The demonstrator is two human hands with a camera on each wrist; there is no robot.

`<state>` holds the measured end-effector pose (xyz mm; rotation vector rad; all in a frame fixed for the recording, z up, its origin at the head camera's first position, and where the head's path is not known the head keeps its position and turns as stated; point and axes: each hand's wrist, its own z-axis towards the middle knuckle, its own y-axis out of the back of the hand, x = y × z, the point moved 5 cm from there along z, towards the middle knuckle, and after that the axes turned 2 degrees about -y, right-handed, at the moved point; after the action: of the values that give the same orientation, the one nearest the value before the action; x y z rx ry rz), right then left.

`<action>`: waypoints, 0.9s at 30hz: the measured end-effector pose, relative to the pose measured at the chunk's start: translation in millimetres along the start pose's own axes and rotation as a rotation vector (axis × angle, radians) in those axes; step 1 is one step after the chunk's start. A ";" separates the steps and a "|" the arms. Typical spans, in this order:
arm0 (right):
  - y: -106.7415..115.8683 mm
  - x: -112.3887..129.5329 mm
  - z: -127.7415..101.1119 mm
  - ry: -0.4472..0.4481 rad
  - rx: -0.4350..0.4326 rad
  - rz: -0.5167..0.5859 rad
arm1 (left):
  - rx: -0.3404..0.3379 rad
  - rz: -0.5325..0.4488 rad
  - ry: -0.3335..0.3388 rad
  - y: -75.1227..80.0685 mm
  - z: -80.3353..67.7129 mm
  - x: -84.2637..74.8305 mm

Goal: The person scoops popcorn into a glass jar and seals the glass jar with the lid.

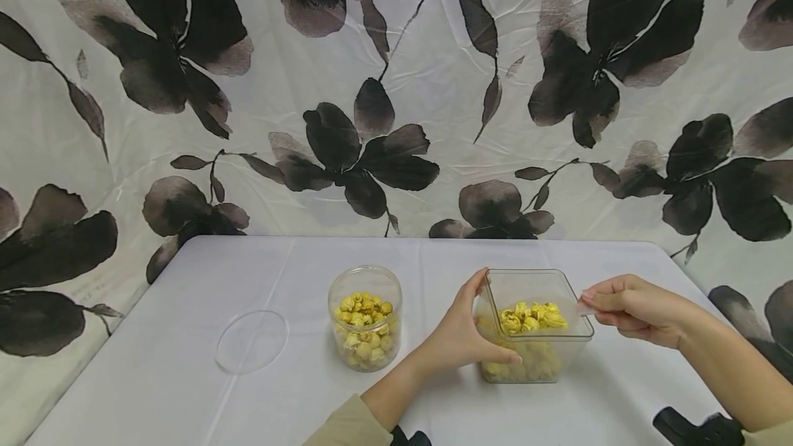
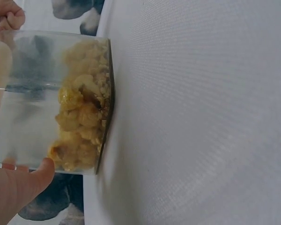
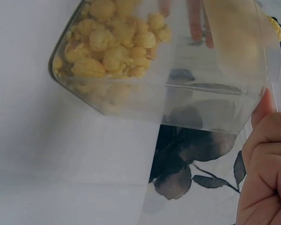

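Observation:
My left hand [image 1: 461, 336] grips a clear square container [image 1: 526, 360] on its left side, thumb along the front wall and fingers behind. Yellow popcorn [image 2: 79, 119] fills the container's lower part. At its right rim my right hand [image 1: 638, 312] pinches the handle of a clear scoop [image 1: 586, 309]. The scoop's bowl hangs inside, seen blurred through the wall in the right wrist view, and bright popcorn [image 1: 534, 317] shows near it. Left of the container, a round clear jar [image 1: 365, 277] stands upright, about half full of popcorn [image 1: 364, 343].
A clear round lid [image 1: 252, 341] lies flat on the white-covered table [image 1: 155, 377], left of the jar. Behind the table hangs a white cloth [image 1: 471, 177] with dark flowers. Dark wrist devices [image 1: 700, 427] show at the lower edge.

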<state>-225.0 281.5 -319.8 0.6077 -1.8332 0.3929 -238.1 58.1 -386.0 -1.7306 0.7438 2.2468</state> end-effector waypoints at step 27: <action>4.9 -1.3 -3.2 0.032 0.019 0.065 | 0.003 -0.005 -0.003 -0.2 -0.8 -0.9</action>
<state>-225.0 287.6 -319.8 0.5537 -1.8241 0.4611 -237.1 57.9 -385.3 -1.7258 0.7410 2.2426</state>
